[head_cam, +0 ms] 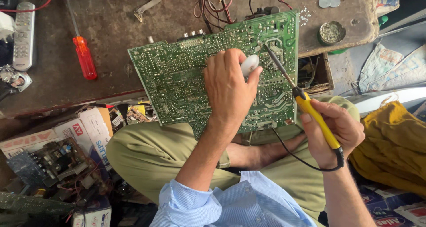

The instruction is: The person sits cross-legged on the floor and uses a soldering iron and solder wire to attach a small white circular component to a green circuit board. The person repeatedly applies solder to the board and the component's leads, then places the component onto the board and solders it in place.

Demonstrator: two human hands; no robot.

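Left hand pinches a white disc on the board; right hand grips a yellow iron, tip near the board's top-right corner.

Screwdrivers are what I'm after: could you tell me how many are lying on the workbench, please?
1. A red-handled screwdriver lies on the brown workbench, left of the green circuit board and right of the grey remote control. Others may be hidden in the clutter.
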